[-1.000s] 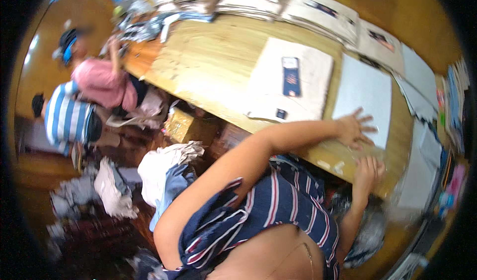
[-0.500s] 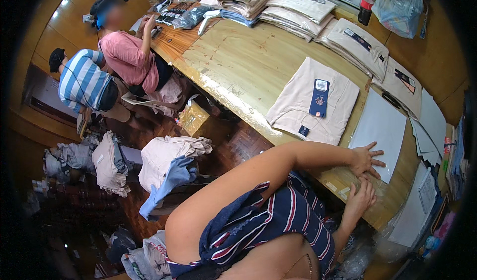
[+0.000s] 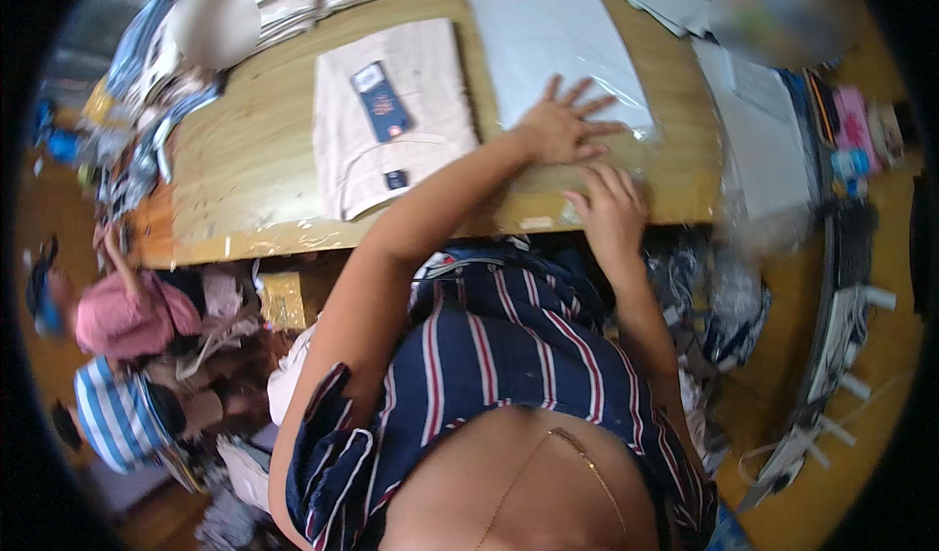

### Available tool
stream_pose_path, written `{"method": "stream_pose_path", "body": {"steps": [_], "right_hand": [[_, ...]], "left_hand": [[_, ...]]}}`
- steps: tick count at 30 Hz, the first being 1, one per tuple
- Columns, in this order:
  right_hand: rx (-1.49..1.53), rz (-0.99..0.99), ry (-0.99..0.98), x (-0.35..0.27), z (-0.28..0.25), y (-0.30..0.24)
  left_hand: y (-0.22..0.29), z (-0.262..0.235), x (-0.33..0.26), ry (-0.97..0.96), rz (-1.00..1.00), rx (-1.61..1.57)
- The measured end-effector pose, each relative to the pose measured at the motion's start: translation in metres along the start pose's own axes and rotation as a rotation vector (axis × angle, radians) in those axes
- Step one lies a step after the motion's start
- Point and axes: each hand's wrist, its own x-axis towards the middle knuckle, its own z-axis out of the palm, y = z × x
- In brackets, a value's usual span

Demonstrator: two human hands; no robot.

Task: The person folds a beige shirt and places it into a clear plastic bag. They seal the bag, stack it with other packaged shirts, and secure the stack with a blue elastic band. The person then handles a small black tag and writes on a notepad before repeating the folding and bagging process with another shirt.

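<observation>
My right hand (image 3: pixel 614 209) half-curled near the table (image 3: pixel 254 121) edge (can't tell if pinching) | left hand (image 3: pixel 569 129) spread wide across near end of white sheet (image 3: pixel 553 47) | clear film (image 3: pixel 638 132) may crease under uneven pressing | folded garment (image 3: pixel 430 91), left of sheet, may skew if my left forearm (image 3: pixel 430 199) drags

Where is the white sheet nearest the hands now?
In the head view, the white sheet lies on the table, right of the pale folded garment, with the left hand over its near edge.

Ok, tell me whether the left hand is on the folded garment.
No, the left hand is spread over the near end of the white sheet, beside the folded garment.
</observation>
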Motion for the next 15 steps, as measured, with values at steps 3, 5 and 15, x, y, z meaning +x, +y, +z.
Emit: {"method": "stream_pose_path", "body": {"steps": [3, 5, 15], "right_hand": [[-0.002, -0.051, 0.099, 0.000, 0.016, 0.005], [0.029, -0.026, 0.119, -0.001, 0.014, 0.004], [0.008, -0.024, 0.233, -0.005, 0.025, 0.015]], "left_hand": [[0.000, -0.002, 0.001, 0.011, 0.018, 0.024], [0.001, -0.007, 0.001, 0.010, 0.030, 0.047], [0.004, -0.006, 0.003, -0.005, 0.022, 0.065]]}}
